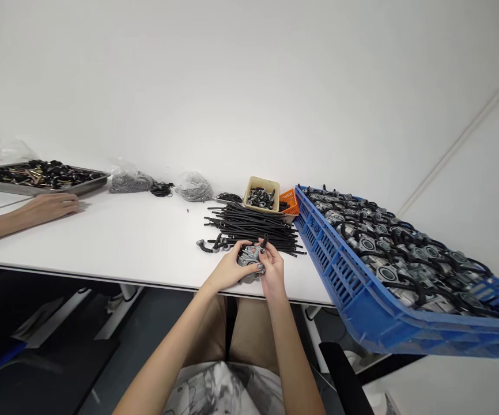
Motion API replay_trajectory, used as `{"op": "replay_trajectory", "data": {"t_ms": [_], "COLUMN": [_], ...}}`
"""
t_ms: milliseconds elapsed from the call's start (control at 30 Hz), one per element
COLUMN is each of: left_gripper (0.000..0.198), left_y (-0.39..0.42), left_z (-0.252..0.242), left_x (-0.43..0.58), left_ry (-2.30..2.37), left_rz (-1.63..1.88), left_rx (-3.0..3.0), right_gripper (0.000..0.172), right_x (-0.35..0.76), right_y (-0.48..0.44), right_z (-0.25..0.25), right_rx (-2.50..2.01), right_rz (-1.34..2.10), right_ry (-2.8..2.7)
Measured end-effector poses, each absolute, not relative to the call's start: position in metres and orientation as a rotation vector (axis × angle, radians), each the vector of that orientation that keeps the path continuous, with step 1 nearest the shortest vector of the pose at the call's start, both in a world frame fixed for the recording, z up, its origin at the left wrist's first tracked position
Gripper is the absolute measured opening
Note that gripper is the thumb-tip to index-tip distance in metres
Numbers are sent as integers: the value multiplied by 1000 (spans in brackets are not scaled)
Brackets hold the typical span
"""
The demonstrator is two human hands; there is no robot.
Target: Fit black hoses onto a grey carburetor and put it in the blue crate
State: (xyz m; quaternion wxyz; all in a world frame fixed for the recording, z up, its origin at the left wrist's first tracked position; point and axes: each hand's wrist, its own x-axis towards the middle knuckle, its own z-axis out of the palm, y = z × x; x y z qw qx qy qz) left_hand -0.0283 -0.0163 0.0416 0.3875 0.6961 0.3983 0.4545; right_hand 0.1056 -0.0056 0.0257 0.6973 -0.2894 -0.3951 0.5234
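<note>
My left hand and my right hand are both closed round a small grey metal part near the front edge of the white table. A short black tube end sticks up by my right fingers. Just behind my hands lies a pile of black tubes. A few loose black and grey pieces lie to the left of my hands.
A blue crate full of grey metal parts with black tubes juts over the table edge at right. A beige bin and orange bin stand behind the tubes. Another person's hand rests at left near a metal tray and plastic bags.
</note>
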Motion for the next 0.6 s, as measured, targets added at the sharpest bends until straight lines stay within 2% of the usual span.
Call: {"op": "replay_trajectory", "data": {"t_ms": [600], "left_gripper": [59], "left_y": [-18], "left_z": [45], "left_x": [-28], "left_ry": [1021], "left_rz": [1146], "left_rx": [1758], "right_gripper": [40], "right_x": [104], "right_y": [-9], "right_z": [30], "right_rx": [-626], "right_rz": [1212], "right_ry": [-826]}}
